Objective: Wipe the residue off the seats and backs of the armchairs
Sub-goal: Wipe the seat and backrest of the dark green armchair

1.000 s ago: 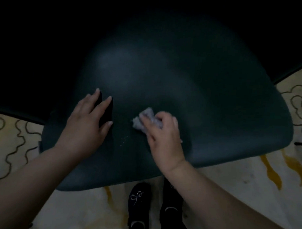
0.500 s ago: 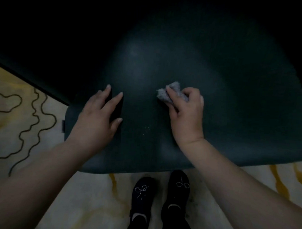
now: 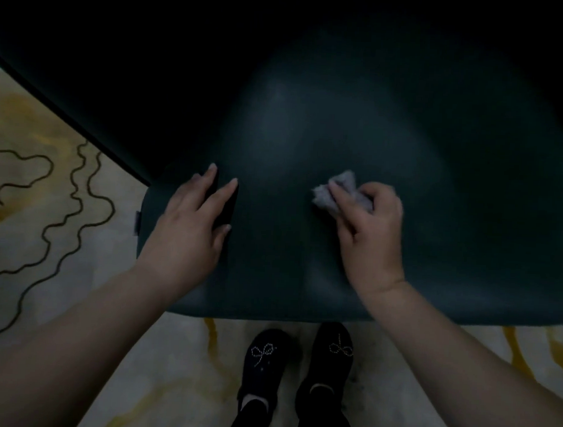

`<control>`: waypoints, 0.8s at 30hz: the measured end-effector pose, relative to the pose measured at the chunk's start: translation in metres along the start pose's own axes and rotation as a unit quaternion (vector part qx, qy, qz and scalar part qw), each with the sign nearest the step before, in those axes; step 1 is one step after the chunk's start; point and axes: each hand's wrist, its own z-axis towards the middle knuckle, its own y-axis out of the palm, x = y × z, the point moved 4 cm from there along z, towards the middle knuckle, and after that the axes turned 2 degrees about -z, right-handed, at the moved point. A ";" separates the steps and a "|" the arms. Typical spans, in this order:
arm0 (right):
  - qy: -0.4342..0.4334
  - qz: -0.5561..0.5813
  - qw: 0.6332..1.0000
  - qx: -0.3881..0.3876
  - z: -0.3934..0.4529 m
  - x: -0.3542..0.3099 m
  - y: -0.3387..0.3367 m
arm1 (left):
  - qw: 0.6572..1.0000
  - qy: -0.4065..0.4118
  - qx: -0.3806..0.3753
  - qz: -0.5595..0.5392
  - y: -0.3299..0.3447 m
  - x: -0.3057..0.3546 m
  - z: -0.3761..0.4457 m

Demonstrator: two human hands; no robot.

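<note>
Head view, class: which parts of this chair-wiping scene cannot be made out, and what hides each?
- Chair back and far seat: lost in darkness, head view.
- Residue on the seat: none discernible; too dim and soft.
- Most of the cloth: covered by the right hand gripping it.
- Seat under the left hand: covered by the flat palm.
- Both arms: cut off by the bottom edge.

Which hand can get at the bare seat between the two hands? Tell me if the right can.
Probably yes: the right hand, gripping the cloth, rests on the seat beside that patch, nothing between. The left hand lies flat alongside.
</note>
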 end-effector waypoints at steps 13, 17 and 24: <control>-0.060 0.047 0.994 -0.074 0.039 -0.030 0.028 | 1.000 -0.016 0.017 -0.014 -0.007 0.003 0.014; 0.053 -0.022 0.998 0.037 0.054 0.045 -0.015 | 1.000 -0.006 0.006 -0.020 -0.007 0.013 0.027; 0.144 -0.005 0.988 0.050 0.083 0.044 -0.008 | 1.000 -0.014 0.000 -0.026 -0.003 0.022 0.040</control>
